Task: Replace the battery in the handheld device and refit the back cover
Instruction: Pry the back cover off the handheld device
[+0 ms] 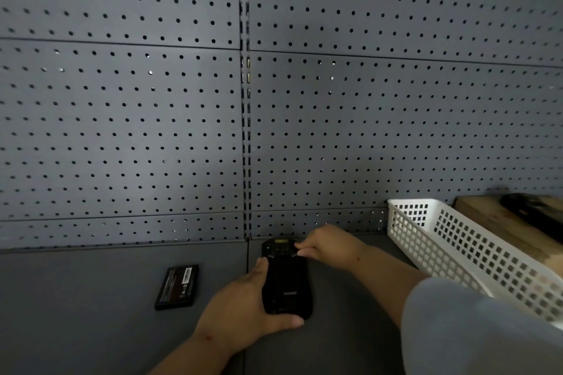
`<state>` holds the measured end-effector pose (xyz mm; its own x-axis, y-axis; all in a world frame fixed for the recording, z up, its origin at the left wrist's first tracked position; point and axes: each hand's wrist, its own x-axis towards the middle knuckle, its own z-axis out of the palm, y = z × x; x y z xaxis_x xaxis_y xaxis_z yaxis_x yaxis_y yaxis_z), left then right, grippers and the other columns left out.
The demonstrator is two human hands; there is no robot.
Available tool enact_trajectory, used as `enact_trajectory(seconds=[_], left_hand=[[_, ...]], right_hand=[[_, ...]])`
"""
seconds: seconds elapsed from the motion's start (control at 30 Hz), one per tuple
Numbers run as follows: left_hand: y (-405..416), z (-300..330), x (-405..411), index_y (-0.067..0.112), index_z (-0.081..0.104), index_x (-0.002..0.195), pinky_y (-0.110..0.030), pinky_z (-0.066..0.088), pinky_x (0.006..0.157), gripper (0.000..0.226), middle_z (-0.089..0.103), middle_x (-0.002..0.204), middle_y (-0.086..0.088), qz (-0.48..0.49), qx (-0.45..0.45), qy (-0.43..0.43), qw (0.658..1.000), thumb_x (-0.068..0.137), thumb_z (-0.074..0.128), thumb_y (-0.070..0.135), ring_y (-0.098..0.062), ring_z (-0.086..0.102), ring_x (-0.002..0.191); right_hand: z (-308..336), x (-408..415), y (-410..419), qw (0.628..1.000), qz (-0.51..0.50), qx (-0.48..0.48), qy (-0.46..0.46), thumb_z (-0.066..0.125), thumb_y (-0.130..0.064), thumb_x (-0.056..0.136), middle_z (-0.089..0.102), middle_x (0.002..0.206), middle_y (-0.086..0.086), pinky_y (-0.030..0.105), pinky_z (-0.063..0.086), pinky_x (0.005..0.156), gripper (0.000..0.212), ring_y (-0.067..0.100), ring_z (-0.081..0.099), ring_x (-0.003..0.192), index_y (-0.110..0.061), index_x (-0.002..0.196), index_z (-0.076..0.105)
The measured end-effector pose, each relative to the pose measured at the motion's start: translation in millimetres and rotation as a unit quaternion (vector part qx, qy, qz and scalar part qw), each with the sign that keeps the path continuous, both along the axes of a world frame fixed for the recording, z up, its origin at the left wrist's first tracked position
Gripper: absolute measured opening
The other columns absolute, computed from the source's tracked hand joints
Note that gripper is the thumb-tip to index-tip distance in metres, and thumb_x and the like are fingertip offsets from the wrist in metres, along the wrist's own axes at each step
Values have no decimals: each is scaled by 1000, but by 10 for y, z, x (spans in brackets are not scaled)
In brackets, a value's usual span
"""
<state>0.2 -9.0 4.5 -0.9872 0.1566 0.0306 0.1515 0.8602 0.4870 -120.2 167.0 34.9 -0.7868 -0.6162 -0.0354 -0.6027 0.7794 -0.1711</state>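
— What is seen nearest?
— A grey sleeve [475,329]; past it the handheld device [286,280] is held face-down on the worktop [91,313] by the left hand [243,310], fingers wrapped round it.
— And the right hand [329,245]?
— Its fingers are pinched at the device's far end (a battery [177,287] lies apart, left).

Low in the frame's center, your left hand [243,304] grips the black handheld device [286,280] on the grey shelf [91,313]; your right hand [327,245] pinches its top edge. A battery [177,287] lies left; a white basket [475,256] sits right.
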Motion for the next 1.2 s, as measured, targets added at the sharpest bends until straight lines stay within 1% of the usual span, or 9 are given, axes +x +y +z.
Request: enact_trajectory(seconds=[0.1, 0.17, 0.23, 0.33, 0.43, 0.57, 0.7, 0.93, 1.2], left_hand=[[2, 4, -19, 24, 1, 144, -23, 31, 106, 115, 20, 154, 6, -11, 18, 7, 1000, 58, 63, 71, -9, 31, 134], [-3, 4, -31, 25, 1, 144, -24, 30, 106, 112, 18, 154, 6, -15, 20, 11, 1000, 61, 64, 68, -9, 30, 134], [-8, 4, -42, 24, 1, 144, -24, 31, 106, 117, 19, 154, 5, -16, 8, 9, 1000, 57, 61, 73, -9, 30, 134], [-17, -5, -60, 23, 1, 144, -24, 33, 105, 120, 20, 154, 4, -12, -7, 7, 1000, 54, 58, 77, -10, 32, 134], [-24, -14, -67, 23, 2, 144, -23, 31, 104, 118, 20, 154, 4, -15, -7, 13, 1000, 54, 58, 77, -9, 31, 134], [-31, 1, -63, 24, 3, 144, -22, 32, 103, 132, 22, 154, 3, -21, -5, 10, 1000, 35, 37, 89, -9, 32, 133], [-38, -1, -65, 24, 4, 144, -22, 32, 103, 132, 22, 154, 3, -20, 0, 13, 1000, 34, 36, 89, -9, 33, 133], [-38, -10, -70, 25, 2, 144, -23, 31, 105, 133, 18, 154, 3, -20, -6, 12, 1000, 33, 33, 91, -10, 31, 134], [-28, 23, -46, 25, 3, 144, -20, 30, 104, 135, 18, 154, 3, -19, 0, 19, 1000, 30, 29, 92, -8, 30, 134]], right_hand=[[6, -14, -26, 999, 11, 22, 20, 47, -24, 95, 55, 135, 11, 29, 36, 106, 38, 22, 51, 124, -5, 127, 52], [7, -11, -35, 998, 23, 36, 34, 45, -22, 96, 54, 136, 12, 30, 35, 106, 37, 24, 50, 125, -4, 128, 51], [9, -7, -36, 997, 29, 51, 47, 42, -22, 97, 55, 135, 14, 32, 36, 105, 37, 26, 51, 124, -3, 127, 52], [0, 3, -35, 993, 38, 84, 67, 37, -21, 99, 60, 125, 20, 38, 42, 97, 36, 31, 56, 113, -1, 121, 56], [-7, 7, -33, 989, 48, 106, 90, 34, -21, 100, 62, 117, 22, 38, 45, 89, 36, 33, 58, 105, -1, 119, 56], [-11, 10, -65, 986, 53, 127, 98, 34, -18, 99, 62, 110, 24, 36, 43, 81, 33, 34, 58, 98, 2, 109, 57], [-18, 17, -91, 982, 66, 138, 107, 37, -13, 98, 60, 111, 24, 37, 42, 81, 28, 34, 57, 100, 3, 108, 57], [-13, 70, -112, 978, 58, 150, 135, 35, -6, 96, 57, 118, 26, 40, 43, 84, 29, 37, 56, 104, 3, 116, 54], [-61, 110, -142, 984, 28, 110, 137, 37, -8, 95, 58, 115, 25, 41, 44, 83, 26, 38, 57, 102, 2, 108, 57]])
